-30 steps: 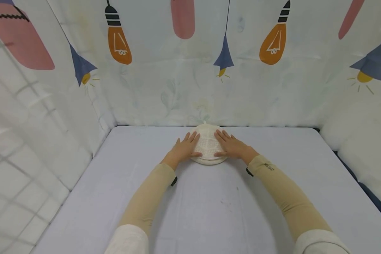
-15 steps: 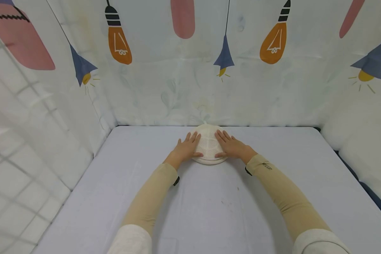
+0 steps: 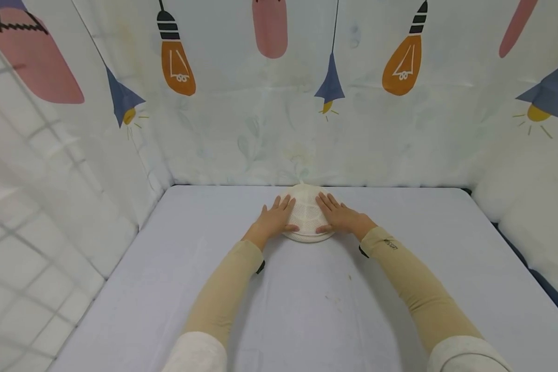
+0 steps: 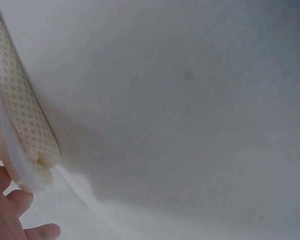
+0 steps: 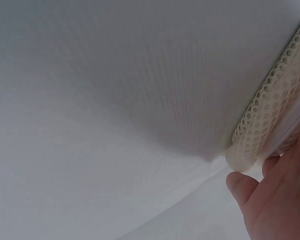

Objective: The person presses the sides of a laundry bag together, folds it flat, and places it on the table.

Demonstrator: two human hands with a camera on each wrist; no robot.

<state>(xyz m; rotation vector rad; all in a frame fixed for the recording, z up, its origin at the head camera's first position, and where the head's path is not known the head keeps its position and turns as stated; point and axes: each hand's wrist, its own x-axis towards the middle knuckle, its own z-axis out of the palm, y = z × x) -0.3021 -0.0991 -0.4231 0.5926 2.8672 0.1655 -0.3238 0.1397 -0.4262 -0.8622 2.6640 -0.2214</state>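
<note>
A cream mesh laundry bag (image 3: 306, 212), rounded like a dome, lies at the far edge of the table. My left hand (image 3: 273, 219) rests on its left side with the fingers extended. On the right side of the bag my right hand (image 3: 341, 214) lies in the same way, thumb near the lower rim. In the left wrist view, the honeycomb mesh and a pale band of the bag (image 4: 25, 110) show beside the fingertips. The right wrist view shows the bag's thick edge (image 5: 265, 110) just past my thumb. Between both hands, the middle of the bag stays visible.
The table (image 3: 307, 310) has a pale cloth cover, with a few small marks in front of the bag. A white curtain (image 3: 269, 124) printed with lamps and bulbs hangs right behind the far edge. More white fabric (image 3: 535, 206) flanks the right side.
The head view has shifted very slightly. Both hands stay on the mesh laundry bag, with the left hand creeping a little to the right.
</note>
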